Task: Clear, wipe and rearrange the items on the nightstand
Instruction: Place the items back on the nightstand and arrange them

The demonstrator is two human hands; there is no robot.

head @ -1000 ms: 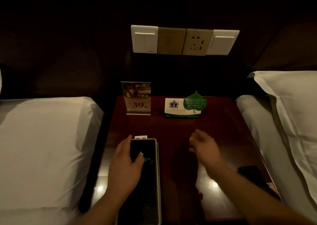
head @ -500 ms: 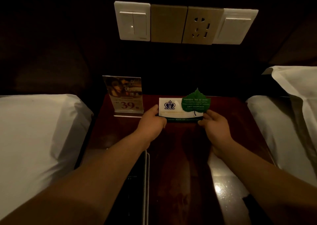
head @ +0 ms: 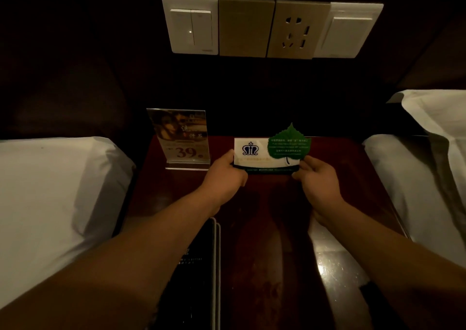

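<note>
A white tent card with a blue crown logo and a green leaf (head: 267,153) stands at the back of the dark red nightstand (head: 272,218). My left hand (head: 224,176) grips its left end and my right hand (head: 317,176) pinches its right end. Left of the card stands a clear acrylic sign (head: 180,138) printed with "39". A black folder (head: 199,266) lies at the nightstand's front left, partly under my left forearm.
White beds flank the nightstand, the left bed (head: 50,198) and the right bed (head: 416,191) with a pillow (head: 438,118). A panel of switches and a socket (head: 272,27) is on the dark wall above. A dark object (head: 370,289) lies at the front right.
A second ago my left hand lay on the black folder and my right hovered over the nightstand. Both reached back to the tent card and now hold its ends.
</note>
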